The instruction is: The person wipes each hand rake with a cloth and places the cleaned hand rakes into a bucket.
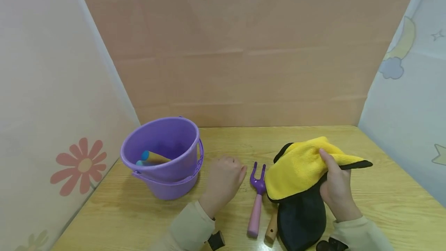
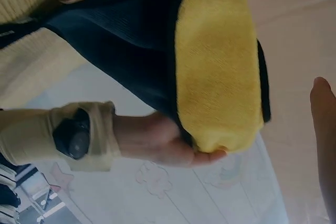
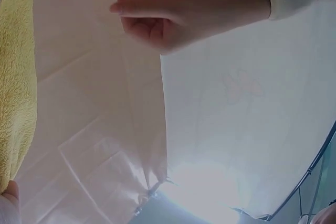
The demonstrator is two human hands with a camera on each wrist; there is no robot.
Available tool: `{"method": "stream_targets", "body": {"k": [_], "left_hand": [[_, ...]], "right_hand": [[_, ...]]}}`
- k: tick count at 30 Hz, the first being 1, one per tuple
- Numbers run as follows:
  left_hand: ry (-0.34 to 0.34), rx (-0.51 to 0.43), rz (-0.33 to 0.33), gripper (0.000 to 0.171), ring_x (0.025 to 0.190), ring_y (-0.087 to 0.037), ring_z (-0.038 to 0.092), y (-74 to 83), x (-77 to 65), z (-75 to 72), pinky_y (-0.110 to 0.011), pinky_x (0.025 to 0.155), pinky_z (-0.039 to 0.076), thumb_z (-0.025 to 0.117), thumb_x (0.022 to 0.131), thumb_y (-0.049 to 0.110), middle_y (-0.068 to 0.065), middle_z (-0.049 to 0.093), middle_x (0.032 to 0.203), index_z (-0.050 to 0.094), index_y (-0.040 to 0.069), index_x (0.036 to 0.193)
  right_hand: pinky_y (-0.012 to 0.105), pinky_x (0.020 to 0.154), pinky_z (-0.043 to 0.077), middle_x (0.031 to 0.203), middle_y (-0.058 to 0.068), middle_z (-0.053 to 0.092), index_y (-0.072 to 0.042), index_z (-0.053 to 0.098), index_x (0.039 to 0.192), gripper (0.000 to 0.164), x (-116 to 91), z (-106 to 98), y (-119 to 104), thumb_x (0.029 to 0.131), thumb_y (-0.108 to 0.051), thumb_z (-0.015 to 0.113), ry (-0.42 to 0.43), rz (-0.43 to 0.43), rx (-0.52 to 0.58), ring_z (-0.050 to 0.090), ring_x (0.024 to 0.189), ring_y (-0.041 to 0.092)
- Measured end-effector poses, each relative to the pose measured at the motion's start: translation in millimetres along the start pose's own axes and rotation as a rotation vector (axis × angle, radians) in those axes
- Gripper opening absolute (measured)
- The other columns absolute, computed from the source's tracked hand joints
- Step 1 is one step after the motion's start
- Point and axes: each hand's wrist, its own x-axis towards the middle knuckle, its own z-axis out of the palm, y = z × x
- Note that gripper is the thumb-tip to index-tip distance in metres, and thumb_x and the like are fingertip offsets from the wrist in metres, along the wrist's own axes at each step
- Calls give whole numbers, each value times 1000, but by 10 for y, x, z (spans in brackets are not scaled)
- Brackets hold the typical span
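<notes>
My right hand point(image 1: 336, 191) pinches a two-sided cloth point(image 1: 296, 169), yellow and fluffy on one face and black on the other, with black edging. The yellow face is folded over at the top and the black part hangs below it. The left wrist view shows the right fingers gripping the cloth's yellow corner. My left hand point(image 1: 224, 181) holds nothing, its fingers loosely curled, between a purple bucket point(image 1: 174, 191) and a small two-pronged fork point(image 1: 256, 212) with a pink handle. In the right wrist view the left hand point(image 3: 152, 19) overlaps the bucket.
Inside the bucket lean a tan stick with a blue end point(image 1: 155, 157) and a light-blue piece. A wooden handle point(image 1: 271, 227) sticks out beside the cloth, its other end hidden. The wooden table point(image 1: 230, 138) is bordered by a brown back sheet and pale side walls.
</notes>
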Motion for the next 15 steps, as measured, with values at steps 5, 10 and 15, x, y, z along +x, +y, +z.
{"method": "stream_targets", "body": {"k": [5, 10, 15], "left_hand": [[-138, 49, 83, 38, 45, -6, 40, 158, -85, 152, -19, 41, 30, 65, 82, 40, 7, 42, 50, 49, 17, 57], [-294, 38, 105, 38, 44, -5, 33, 243, -151, 260, -18, 40, 27, 61, 85, 43, 7, 38, 52, 49, 17, 60], [-399, -47, 69, 36, 45, -6, 37, 279, -181, 313, -18, 41, 31, 60, 86, 44, 6, 42, 55, 54, 14, 67]], "right_hand": [[18, 83, 40, 93, -3, 56, -8, 46, 105, 21, -9, 4, 27, 89, 5, 52, -15, 2, -5, 50, 89, 9], [18, 82, 40, 92, -3, 56, -8, 47, 102, 18, -23, 18, 59, 89, 3, 52, -30, 2, -29, 50, 87, 9], [18, 82, 41, 91, -3, 56, -8, 49, 101, 16, -23, 24, 62, 90, 2, 53, -36, 0, -43, 50, 87, 9]]}}
